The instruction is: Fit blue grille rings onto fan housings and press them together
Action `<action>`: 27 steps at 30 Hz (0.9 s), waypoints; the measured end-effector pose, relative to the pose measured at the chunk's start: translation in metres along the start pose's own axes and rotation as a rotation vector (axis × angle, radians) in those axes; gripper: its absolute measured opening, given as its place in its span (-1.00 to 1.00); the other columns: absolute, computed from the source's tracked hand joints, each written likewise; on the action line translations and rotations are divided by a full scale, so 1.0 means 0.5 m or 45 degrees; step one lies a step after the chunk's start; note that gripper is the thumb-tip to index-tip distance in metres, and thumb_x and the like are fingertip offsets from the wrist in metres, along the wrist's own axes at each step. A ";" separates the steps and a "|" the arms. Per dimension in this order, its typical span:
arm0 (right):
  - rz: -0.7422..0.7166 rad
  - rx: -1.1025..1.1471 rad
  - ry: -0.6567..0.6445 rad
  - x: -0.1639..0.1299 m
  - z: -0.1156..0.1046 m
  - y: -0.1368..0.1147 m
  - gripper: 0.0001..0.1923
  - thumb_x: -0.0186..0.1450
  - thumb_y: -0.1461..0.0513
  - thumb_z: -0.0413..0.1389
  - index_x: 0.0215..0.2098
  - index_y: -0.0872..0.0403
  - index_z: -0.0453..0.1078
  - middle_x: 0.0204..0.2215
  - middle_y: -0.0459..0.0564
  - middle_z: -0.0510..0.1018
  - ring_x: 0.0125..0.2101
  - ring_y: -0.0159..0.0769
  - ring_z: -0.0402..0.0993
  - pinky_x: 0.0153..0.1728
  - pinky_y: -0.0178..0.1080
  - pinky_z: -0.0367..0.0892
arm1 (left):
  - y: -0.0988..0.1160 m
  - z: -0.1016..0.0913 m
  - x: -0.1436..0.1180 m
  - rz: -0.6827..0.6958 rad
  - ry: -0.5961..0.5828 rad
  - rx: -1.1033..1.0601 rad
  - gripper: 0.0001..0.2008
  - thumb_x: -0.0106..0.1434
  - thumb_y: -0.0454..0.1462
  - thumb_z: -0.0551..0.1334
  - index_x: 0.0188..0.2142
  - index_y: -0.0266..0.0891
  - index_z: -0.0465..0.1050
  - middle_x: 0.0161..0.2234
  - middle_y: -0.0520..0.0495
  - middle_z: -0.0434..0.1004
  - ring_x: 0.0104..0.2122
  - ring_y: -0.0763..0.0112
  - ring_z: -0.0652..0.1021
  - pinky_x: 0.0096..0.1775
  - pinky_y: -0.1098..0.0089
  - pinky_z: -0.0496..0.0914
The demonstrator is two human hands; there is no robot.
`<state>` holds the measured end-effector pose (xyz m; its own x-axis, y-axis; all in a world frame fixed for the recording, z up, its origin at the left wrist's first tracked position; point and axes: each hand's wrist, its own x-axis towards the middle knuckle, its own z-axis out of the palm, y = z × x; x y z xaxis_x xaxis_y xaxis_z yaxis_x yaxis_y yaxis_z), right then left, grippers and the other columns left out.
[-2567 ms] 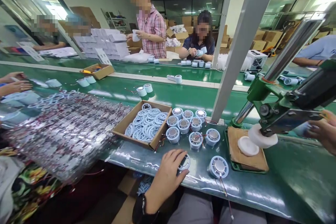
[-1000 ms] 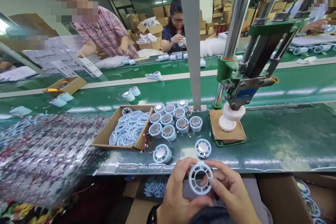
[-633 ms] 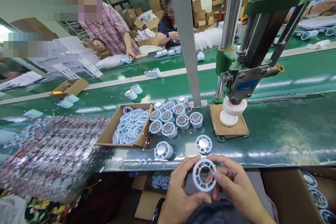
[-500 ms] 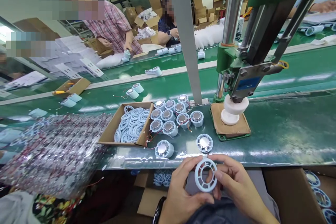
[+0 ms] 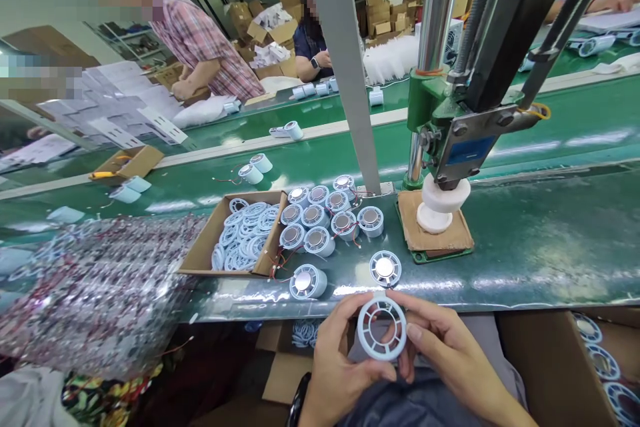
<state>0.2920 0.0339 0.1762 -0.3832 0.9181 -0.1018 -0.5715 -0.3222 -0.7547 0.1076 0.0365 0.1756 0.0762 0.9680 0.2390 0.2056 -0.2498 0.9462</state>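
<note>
Both my hands hold one pale blue spoked plastic ring (image 5: 382, 328) just below the table's front edge. My left hand (image 5: 337, 360) grips its left rim and my right hand (image 5: 445, 350) its right rim. Right above the ring, on the green table, sit two round fan units, one (image 5: 385, 268) near my fingers and one (image 5: 306, 281) further left. Behind them stands a cluster of several more fan units (image 5: 325, 213) with thin red wires.
A cardboard box (image 5: 200, 255) of pale blue rings lies left of the cluster. A green hand press (image 5: 453, 127) stands over a wooden pad (image 5: 435, 233). A shiny bag heap (image 5: 95, 287) fills the left. Other people work across the conveyor (image 5: 300, 160).
My left hand picked a ring off the table and brought it to my lap, where my right hand joined it. Since a second ago the ring has only shifted slightly in my fingers.
</note>
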 end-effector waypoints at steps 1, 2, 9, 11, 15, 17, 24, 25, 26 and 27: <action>-0.015 0.004 -0.012 -0.002 0.001 0.000 -0.61 0.40 0.10 0.24 0.17 -0.05 0.50 -0.52 -0.08 0.60 -0.52 -0.44 0.53 -0.45 -0.40 0.46 | -0.001 -0.002 -0.001 0.015 -0.002 0.027 -0.27 -0.11 0.10 0.56 0.02 -0.13 0.59 -0.17 -0.13 0.70 -0.24 0.15 0.69 -0.10 0.26 0.60; -0.028 0.007 -0.026 -0.003 0.003 -0.001 -0.62 0.41 0.11 0.23 0.18 -0.08 0.50 -0.49 -0.08 0.61 -0.51 -0.45 0.54 -0.43 -0.40 0.47 | -0.002 -0.004 -0.001 0.036 -0.005 0.060 -0.28 -0.10 0.11 0.55 0.02 -0.13 0.60 -0.16 -0.14 0.70 -0.23 0.14 0.70 -0.10 0.25 0.61; -0.071 -0.050 -0.075 -0.011 0.012 -0.009 -0.63 0.40 0.13 0.23 0.18 -0.14 0.49 -0.35 -0.05 0.64 -0.45 -0.45 0.54 -0.36 -0.37 0.50 | -0.005 -0.021 -0.005 0.233 0.014 0.336 -0.34 0.07 0.15 0.45 0.07 -0.12 0.59 -0.08 -0.19 0.71 -0.15 0.09 0.72 -0.10 0.27 0.62; -0.068 -0.093 -0.066 -0.012 0.011 -0.009 -0.62 0.40 0.11 0.23 0.18 -0.12 0.49 -0.35 -0.04 0.64 -0.44 -0.44 0.54 -0.35 -0.35 0.51 | 0.002 -0.022 -0.003 0.278 -0.002 0.358 -0.36 0.11 0.14 0.43 0.10 -0.11 0.56 -0.09 -0.18 0.71 -0.15 0.10 0.72 -0.12 0.29 0.62; -0.043 -0.164 -0.043 -0.015 0.010 -0.007 -0.59 0.39 0.08 0.24 0.18 -0.06 0.49 -0.33 -0.01 0.64 -0.45 -0.42 0.53 -0.34 -0.32 0.51 | 0.020 -0.020 0.002 0.326 -0.057 0.343 -0.38 0.18 0.10 0.41 0.17 -0.05 0.48 -0.12 -0.13 0.70 -0.17 0.17 0.71 -0.13 0.32 0.62; -0.040 -0.170 -0.032 -0.016 0.010 -0.004 -0.59 0.38 0.08 0.25 0.17 -0.06 0.50 -0.32 -0.01 0.65 -0.45 -0.43 0.53 -0.33 -0.33 0.51 | 0.024 -0.019 0.002 0.315 -0.073 0.326 -0.38 0.19 0.10 0.40 0.19 -0.02 0.46 -0.12 -0.10 0.69 -0.17 0.19 0.70 -0.14 0.34 0.62; -0.051 -0.040 -0.047 -0.014 0.012 0.001 -0.56 0.38 0.11 0.26 0.22 -0.17 0.43 -0.32 -0.07 0.66 -0.43 -0.47 0.56 -0.35 -0.40 0.49 | 0.025 -0.017 0.002 0.293 -0.020 0.325 -0.37 0.11 0.14 0.42 0.10 -0.02 0.49 -0.13 -0.06 0.69 -0.17 0.20 0.70 -0.11 0.33 0.61; -0.043 -0.027 -0.052 -0.013 0.013 0.001 -0.56 0.38 0.11 0.26 0.22 -0.17 0.43 -0.32 -0.07 0.66 -0.44 -0.47 0.56 -0.36 -0.40 0.48 | 0.026 -0.016 0.003 0.282 -0.011 0.323 -0.36 0.09 0.17 0.42 0.08 -0.02 0.49 -0.13 -0.05 0.69 -0.19 0.21 0.70 -0.12 0.34 0.62; -0.036 -0.020 -0.059 -0.012 0.014 0.001 -0.57 0.38 0.11 0.26 0.21 -0.15 0.44 -0.32 -0.07 0.66 -0.45 -0.48 0.55 -0.37 -0.41 0.48 | 0.027 -0.015 0.004 0.269 -0.004 0.317 -0.36 0.07 0.19 0.42 0.06 -0.02 0.50 -0.14 -0.03 0.69 -0.21 0.23 0.70 -0.14 0.36 0.62; -0.031 -0.020 -0.068 -0.012 0.014 0.001 -0.59 0.39 0.12 0.26 0.19 -0.14 0.46 -0.33 -0.06 0.66 -0.46 -0.48 0.55 -0.37 -0.41 0.48 | 0.029 -0.014 0.006 0.256 0.001 0.313 -0.35 0.05 0.21 0.41 0.04 -0.03 0.50 -0.16 -0.02 0.69 -0.23 0.25 0.71 -0.16 0.38 0.62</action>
<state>0.2887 0.0268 0.1808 -0.4079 0.9117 -0.0488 -0.5696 -0.2959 -0.7668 0.1042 0.0360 0.1916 0.1387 0.8987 0.4160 0.4160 -0.4341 0.7991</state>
